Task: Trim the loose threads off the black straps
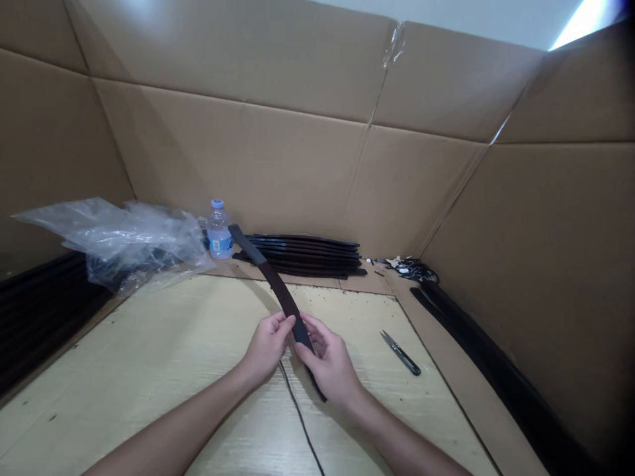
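A long, flat black strip [278, 285] slants across the middle of the view, its far end raised toward the back wall. My left hand [270, 344] pinches it from the left, thumb on top. Lower down, my right hand [330, 360] grips the same strip between thumb and fingers. The strip's near end pokes out below my right hand. What the strip is made of I cannot tell. Under my hands, a thin dark line [300, 416] runs along the tabletop toward me. To the right lie small thread snips [401, 354] with dark handles.
Against the cardboard wall [238, 165] stands a stack of black strips [307, 254], with a water bottle [219, 231] beside it. Clear plastic bags [124, 238] cover dark strips at the left. At the right are a dark tangle [419, 270] and long black strips [476, 344].
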{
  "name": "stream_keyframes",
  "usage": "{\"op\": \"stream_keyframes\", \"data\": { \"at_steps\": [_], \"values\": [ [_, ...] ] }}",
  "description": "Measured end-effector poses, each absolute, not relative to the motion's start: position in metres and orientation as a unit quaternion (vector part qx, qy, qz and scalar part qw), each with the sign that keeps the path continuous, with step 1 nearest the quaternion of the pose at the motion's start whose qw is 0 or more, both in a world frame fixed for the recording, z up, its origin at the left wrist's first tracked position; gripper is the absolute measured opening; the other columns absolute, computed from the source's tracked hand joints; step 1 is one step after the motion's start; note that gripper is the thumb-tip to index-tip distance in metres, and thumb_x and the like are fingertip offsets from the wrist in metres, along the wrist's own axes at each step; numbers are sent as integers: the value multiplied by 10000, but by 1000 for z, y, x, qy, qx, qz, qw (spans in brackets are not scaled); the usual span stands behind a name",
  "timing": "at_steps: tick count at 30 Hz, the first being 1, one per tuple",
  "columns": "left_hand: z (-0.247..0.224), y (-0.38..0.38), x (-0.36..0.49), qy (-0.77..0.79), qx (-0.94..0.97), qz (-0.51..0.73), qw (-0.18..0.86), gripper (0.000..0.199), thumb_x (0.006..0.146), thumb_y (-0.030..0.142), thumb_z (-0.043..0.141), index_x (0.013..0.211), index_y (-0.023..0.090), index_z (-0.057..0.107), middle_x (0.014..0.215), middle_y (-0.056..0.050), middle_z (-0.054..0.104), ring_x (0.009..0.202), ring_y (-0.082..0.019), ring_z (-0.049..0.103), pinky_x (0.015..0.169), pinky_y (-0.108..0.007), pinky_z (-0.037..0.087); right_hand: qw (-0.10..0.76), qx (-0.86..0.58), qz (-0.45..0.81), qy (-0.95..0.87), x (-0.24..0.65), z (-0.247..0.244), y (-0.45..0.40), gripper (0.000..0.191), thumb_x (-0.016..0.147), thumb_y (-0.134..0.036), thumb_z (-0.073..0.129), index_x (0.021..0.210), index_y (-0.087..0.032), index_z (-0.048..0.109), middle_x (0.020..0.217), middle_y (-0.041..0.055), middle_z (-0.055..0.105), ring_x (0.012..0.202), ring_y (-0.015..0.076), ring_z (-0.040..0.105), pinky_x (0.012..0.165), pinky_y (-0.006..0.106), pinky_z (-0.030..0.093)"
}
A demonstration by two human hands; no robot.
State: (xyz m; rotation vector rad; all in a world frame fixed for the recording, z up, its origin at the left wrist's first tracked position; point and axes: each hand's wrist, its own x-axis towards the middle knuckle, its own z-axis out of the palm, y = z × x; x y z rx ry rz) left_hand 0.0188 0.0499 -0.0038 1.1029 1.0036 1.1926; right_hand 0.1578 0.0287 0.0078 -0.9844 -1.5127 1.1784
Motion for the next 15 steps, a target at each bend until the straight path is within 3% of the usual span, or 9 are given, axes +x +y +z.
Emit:
{"op": "stream_keyframes", "data": {
  "at_steps": [5, 9, 15],
  "values": [
    [-9, 50, 22, 396, 421, 512, 636, 295, 781, 416, 594, 710, 157, 472, 479, 92, 296, 403, -46, 225, 389, -172, 161, 487, -399, 503, -593, 153, 2, 27, 499, 737, -205, 637, 1225, -179, 539, 1042, 93, 658, 902, 214, 625, 823, 356, 501],
    [-9, 49, 24, 383, 426, 512, 640, 294, 787, 424, 595, 803, 138, 530, 545, 55, 432, 437, -50, 335, 419, -166, 235, 493, -401, 483, -602, 152, 2, 22, 486, 753, -188, 618, 1230, -188, 528, 1015, 85, 659, 865, 195, 628, 783, 321, 508],
    [-2, 45, 24, 387, 503, 538, 554, 266, 834, 387, 540, 901, 137, 600, 829, -57, 620, 763, -172, 564, 700, -268, 441, 489, -416, 453, -618, 153, 2, 18, 487, 763, -187, 605, 1241, -195, 517, 1020, 83, 642, 834, 182, 617, 757, 302, 502]
  ]
}}
